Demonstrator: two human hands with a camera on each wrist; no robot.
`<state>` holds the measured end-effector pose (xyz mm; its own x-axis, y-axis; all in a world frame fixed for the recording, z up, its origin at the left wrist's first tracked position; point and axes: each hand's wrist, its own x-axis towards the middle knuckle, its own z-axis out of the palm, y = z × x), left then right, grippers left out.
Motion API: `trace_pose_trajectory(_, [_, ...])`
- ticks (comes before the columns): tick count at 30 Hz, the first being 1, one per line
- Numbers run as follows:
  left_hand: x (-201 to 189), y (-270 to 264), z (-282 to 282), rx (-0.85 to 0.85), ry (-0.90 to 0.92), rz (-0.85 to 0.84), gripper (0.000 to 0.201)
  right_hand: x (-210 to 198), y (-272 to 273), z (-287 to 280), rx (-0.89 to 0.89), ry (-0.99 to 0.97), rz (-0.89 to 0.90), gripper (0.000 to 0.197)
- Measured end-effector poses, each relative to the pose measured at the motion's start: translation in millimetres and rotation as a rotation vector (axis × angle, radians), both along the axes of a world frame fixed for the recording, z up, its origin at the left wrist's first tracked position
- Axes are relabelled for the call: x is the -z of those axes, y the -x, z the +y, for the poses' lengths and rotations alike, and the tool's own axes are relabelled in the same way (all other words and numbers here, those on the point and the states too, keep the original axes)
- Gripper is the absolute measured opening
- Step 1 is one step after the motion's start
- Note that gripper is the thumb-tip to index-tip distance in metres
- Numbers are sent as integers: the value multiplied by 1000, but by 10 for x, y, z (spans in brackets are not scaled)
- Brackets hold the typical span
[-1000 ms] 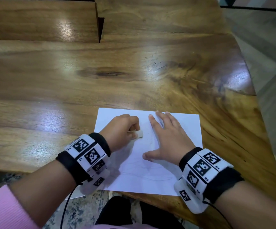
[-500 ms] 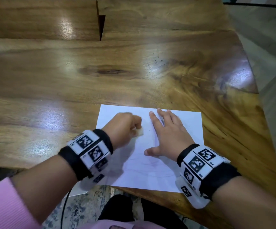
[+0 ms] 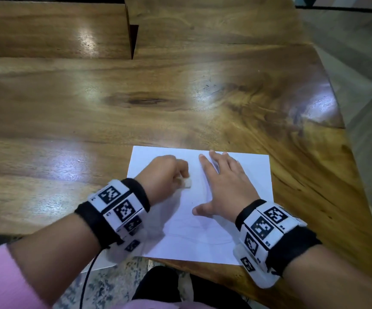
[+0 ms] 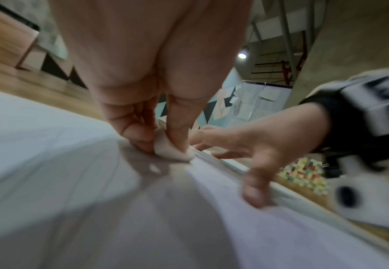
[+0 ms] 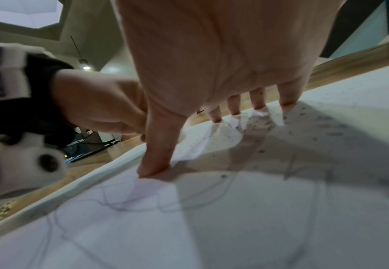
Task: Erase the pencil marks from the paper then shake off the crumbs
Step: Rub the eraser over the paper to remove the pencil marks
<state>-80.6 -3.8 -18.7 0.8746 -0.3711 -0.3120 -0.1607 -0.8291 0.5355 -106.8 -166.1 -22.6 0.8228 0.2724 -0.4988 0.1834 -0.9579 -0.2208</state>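
Observation:
A white sheet of paper (image 3: 243,237) lies at the near edge of the wooden table, with faint pencil lines (image 5: 124,205) on it. My left hand (image 3: 167,177) pinches a small white eraser (image 3: 187,182) and presses it onto the paper (image 4: 50,163); thumb and fingers curl round the eraser (image 4: 170,151). My right hand (image 3: 225,186) lies flat on the sheet with fingers spread, just right of the eraser. Grey eraser crumbs (image 5: 327,127) are scattered on the paper (image 5: 281,218) beyond my right hand's fingertips (image 5: 215,118).
The wooden table (image 3: 180,103) stretches far ahead and to the left, with a raised wooden block (image 3: 53,30) at the back left. The table's right edge (image 3: 358,175) slants toward the floor. The sheet's near edge overhangs the table slightly.
The left hand with the eraser has shifted slightly back and forth over the same patch of paper. The right hand has stayed flat in place.

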Motion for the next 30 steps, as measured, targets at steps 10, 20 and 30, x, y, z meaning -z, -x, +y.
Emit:
trace_pose_trajectory(10, [17,153,28,3,19,-27,8,10,10,-11,18,-34,3,120])
trace_pose_trajectory(20, [31,-324,-116,-106,32,-66,8,11,7,-17,11,-30,0,121])
trace_pose_trajectory(30, [0,-297,-149,-92,5,-86,15,12,8,-15,9,-24,4,120])
